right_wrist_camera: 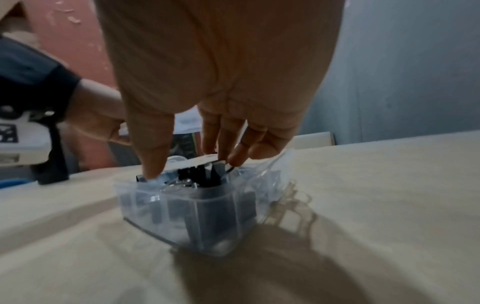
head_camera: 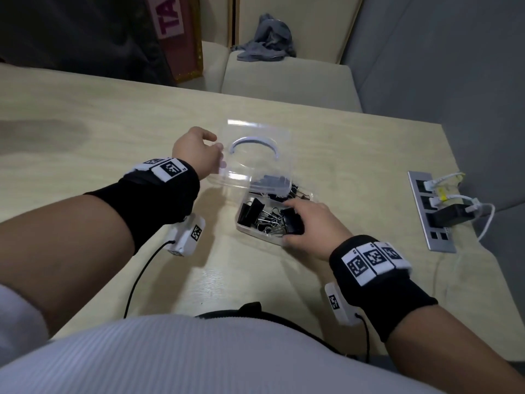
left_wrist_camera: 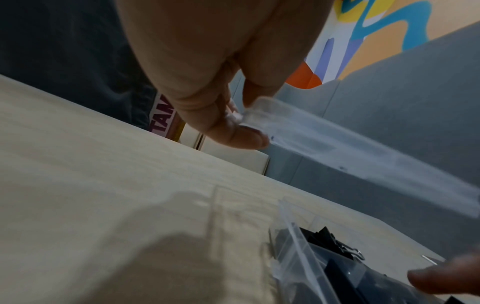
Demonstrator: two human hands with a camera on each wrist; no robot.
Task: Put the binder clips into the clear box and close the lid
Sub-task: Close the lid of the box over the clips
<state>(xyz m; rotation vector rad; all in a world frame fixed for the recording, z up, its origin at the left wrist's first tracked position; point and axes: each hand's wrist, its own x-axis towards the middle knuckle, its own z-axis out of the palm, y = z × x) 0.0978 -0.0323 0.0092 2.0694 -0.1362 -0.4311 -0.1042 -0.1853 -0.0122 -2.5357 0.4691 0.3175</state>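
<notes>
A clear box stands on the table, with several black binder clips inside. Its hinged clear lid stands raised over the far side. My left hand pinches the lid's left edge; the left wrist view shows the thumb and a finger of that left hand on the lid above the clips. My right hand reaches into the near right end of the box and pinches a black clip. In the right wrist view the right hand grips among the clips at the box's rim.
The box sits mid-table on the pale wooden table. A metal socket panel with plugs and white cables is set into the right side. Behind the table stands a cream bench with a grey cloth on it.
</notes>
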